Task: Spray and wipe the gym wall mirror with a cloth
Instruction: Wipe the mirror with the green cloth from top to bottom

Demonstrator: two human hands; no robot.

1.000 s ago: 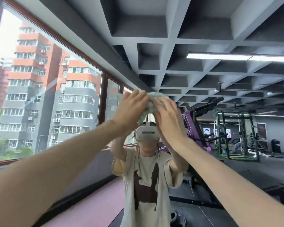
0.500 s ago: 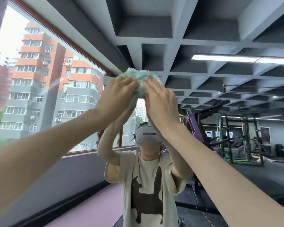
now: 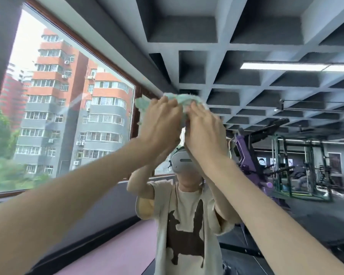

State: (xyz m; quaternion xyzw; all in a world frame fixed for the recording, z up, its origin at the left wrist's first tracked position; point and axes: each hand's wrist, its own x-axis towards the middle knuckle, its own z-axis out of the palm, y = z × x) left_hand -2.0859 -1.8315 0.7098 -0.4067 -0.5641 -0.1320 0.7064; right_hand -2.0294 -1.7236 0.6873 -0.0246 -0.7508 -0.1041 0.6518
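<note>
Cloth [image 3: 184, 99]: pale green, fluffy, bunched; pressed high on the mirror [image 3: 115, 197]. Left hand [image 3: 160, 120] and right hand [image 3: 204, 128]: side by side on it, grip not closed, fingers straight, palms pushing. Reflected beyond: cream printed T-shirt [image 3: 187, 225], white headset [image 3: 182, 160]; brown-framed window [image 3: 68, 108]; purple machine [image 3: 244, 153], green rack [image 3: 292, 165]; grey coffered ceiling [image 3: 187, 32], strip light [image 3: 282, 66].

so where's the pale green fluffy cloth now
Head view, upper centre: pale green fluffy cloth pressed to the mirror under the left hand and right hand, above the reflected white headset.
</note>
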